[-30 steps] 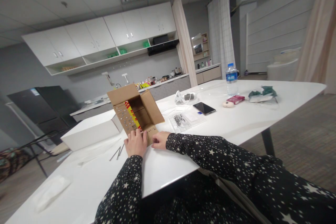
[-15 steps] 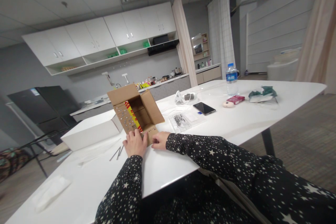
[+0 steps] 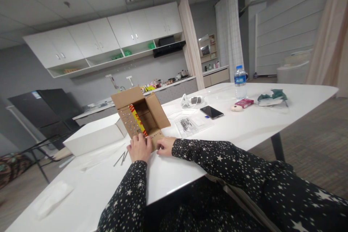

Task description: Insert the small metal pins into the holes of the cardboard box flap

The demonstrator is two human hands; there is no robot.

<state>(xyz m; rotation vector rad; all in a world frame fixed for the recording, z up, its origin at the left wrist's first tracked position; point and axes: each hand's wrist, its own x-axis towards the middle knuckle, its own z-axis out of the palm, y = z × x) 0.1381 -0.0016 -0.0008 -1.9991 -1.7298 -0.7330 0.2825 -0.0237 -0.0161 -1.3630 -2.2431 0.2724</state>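
A small open cardboard box (image 3: 141,114) lies on its side on the white table (image 3: 244,127), its flaps spread and a red-and-yellow strip inside. Its near flap carries rows of small silvery pieces. My left hand (image 3: 139,148) rests on that near flap with the fingers pressed against the cardboard. My right hand (image 3: 164,145) lies beside it at the flap's right corner, fingertips touching the edge. Both arms wear black sleeves with white stars.
A white box (image 3: 94,137) stands left of the cardboard one, with thin metal rods (image 3: 121,158) in front. Further right lie a clear bag of small parts (image 3: 186,125), a phone (image 3: 211,112), a water bottle (image 3: 240,81), a red pack (image 3: 244,103) and green cloth (image 3: 272,96).
My left hand has shifted very slightly on the flap. Nothing else has moved.
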